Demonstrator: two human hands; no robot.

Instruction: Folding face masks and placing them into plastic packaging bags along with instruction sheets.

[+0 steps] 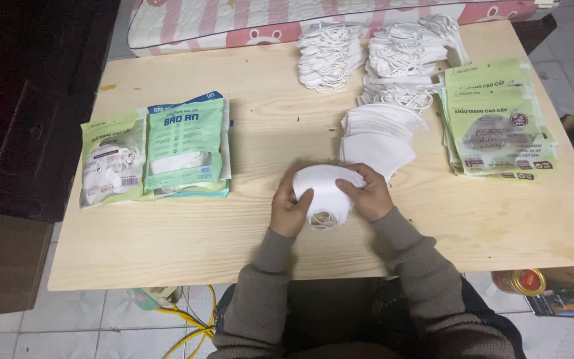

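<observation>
Tiled floor, a dark cabinet (28,106) off to the left, and a pink-striped mattress (234,23) behind a pale wood table (187,252) that's basically a little packing station. Front and centre, both hands are wrapped round a small bundle of white masks (325,193): the left hand (289,211) grips its left side with fingers curled over the edge, the right hand (369,196) pinches the right side, thumb on top, so the bundle is squeezed flat between them just above the table's near middle. The ear loops hang out underneath, looks like they're being kept tucked together. Just behind the hands sits a fanned stack of flat masks (379,136), close enough to grab from without stretching. Further back are two looser heaps of masks with loops showing (367,56). On the right there's a pile of empty green pouches (496,123), overlapped like cards so the top one peels off easily. On the left, well apart from the loose stuff, lie filled packs (157,153), each with a white mask visible through its window, so finished ones stay separate. A red and gold tin (519,280) sits below the table's right corner, and yellow cable (191,319) trails on the floor.
</observation>
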